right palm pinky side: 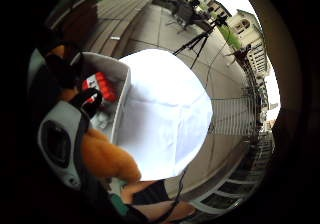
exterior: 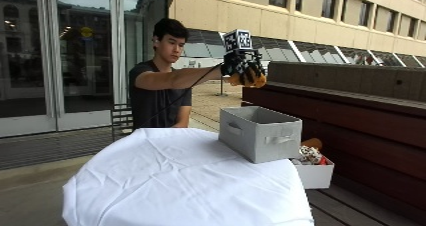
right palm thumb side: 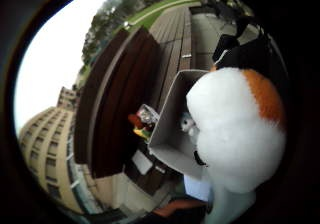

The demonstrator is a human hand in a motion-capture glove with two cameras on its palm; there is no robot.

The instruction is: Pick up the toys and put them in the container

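i'm outdoors on a paved terrace, with glass doors behind me and a long dark wooden bench (exterior: 346, 106) running along the far side. in front of me is a round table (exterior: 180, 186) under a white cloth, bare across most of its top. on its far edge, toward the bench, sits the grey fabric container (exterior: 259, 133), open at the top with a handle loop on its short end. just beyond it, lower down by the bench, a small white box (exterior: 314, 173) holds a jumble of other toys.

my gloved right hand (exterior: 243, 68) is raised well above the container, arm stretched out, fingers curled around an orange and white plush toy (right palm thumb side: 235, 134). the toy fills the thumb-side view, so it sits right against my palm. past it i can see into the container, where a red toy (right palm pinky side: 102, 86) and a small pale one (right palm thumb side: 187, 124) already lie on the bottom.

the step in hand is the drop, i think. to do it well i should bring the hand down and over the middle of the opening before letting go. from this height a soft toy could bounce off the rim or land on the cloth. aiming for the free part of the floor, away from the red toy, should let it settle inside.
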